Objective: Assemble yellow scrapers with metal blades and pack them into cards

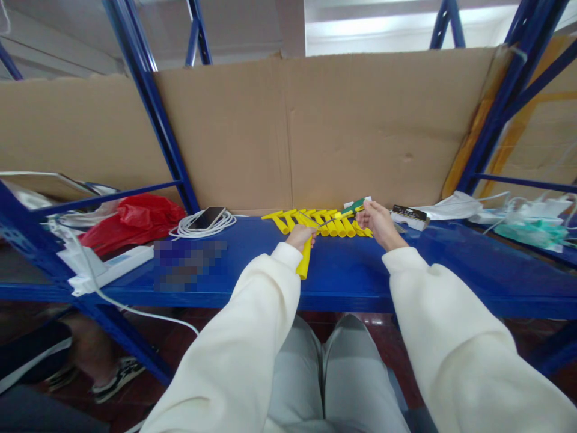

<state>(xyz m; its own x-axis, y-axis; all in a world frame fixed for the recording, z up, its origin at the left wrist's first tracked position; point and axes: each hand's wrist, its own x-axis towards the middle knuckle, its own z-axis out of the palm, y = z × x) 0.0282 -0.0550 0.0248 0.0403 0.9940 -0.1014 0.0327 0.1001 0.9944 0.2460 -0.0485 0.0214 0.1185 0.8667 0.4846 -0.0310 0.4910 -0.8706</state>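
My left hand (300,237) is closed around a yellow plastic piece with a tubular handle (304,264), which points down toward the shelf's front edge. My right hand (377,220) grips a screwdriver (354,208) with a green and yellow handle. Its thin shaft slants down to the left, and the tip reaches the piece at my left fingers, where the exact contact is hidden. Behind my hands lies a row of several similar yellow pieces (339,227), their round handle ends facing me. A few smaller yellow parts (360,230) sit near my right fingers.
On the blue shelf (252,264), a phone (207,218) rests on a coiled white cable (180,231). A red plastic bag (135,219) and white power strip (117,267) lie left. A small black-and-white box (410,216) sits right. Cardboard (351,132) stands behind; another person's leg (90,355) is lower left.
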